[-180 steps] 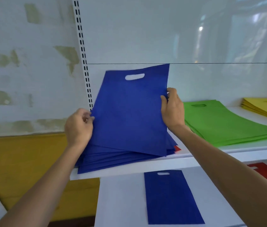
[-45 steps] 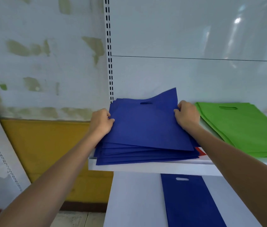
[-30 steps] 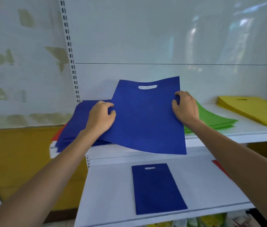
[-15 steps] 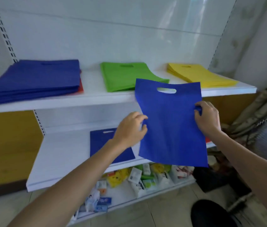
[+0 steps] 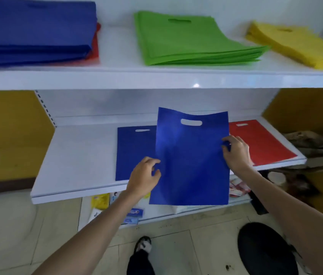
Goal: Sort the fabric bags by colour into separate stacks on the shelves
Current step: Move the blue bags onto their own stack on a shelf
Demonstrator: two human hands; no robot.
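Observation:
I hold a blue fabric bag [image 5: 191, 161] upright in front of the lower shelf [image 5: 81, 155]. My left hand [image 5: 143, 178] pinches its left edge and my right hand [image 5: 236, 152] grips its right edge. Behind it a single blue bag [image 5: 133, 151] lies flat on the lower shelf, and a red bag [image 5: 259, 143] lies flat to the right. On the upper shelf [image 5: 156, 78] sit a blue stack [image 5: 35, 32] with a red bag edge [image 5: 96, 44] under it, a green stack [image 5: 188, 40] and a yellow stack [image 5: 299, 46].
Small packets [image 5: 101, 201] lie on the bottom shelf near the tiled floor. A dark round object [image 5: 265, 249] stands on the floor at right, and my shoe [image 5: 142, 245] is below. Yellow wall panels flank the shelving.
My hands have carried the blue bag down from the upper shelf level to the lower shelf, over the single blue bag. My view has dropped lower.

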